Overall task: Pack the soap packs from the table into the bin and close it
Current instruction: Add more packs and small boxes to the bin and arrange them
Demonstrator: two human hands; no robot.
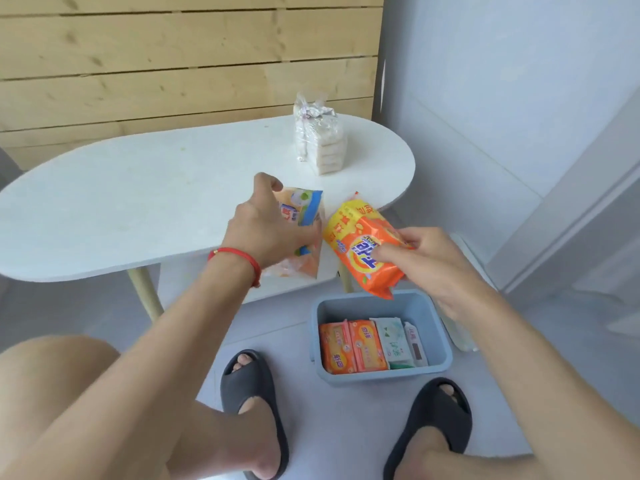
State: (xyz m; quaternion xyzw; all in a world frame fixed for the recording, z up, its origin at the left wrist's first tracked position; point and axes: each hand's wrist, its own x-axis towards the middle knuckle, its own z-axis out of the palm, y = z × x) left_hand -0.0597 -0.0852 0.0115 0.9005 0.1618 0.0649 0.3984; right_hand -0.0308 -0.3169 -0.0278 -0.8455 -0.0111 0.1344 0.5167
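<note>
The blue bin [381,332] sits open on the floor just in front of the white bench [145,202], between 2 dark slippers [254,410]. Inside it, 4 soap packs [370,344] stand side by side: 2 orange, 2 pale. Above the bin's far rim, the right hand [433,268] has its grip pinched on an orange soap pack [367,247], tilted. The left hand [266,230], red string at the wrist, curls its grip round a blue-and-peach soap pack [304,216] at the bench edge nearest the bin. Farther back on the bench stands a clear bag of white bars [320,140].
</note>
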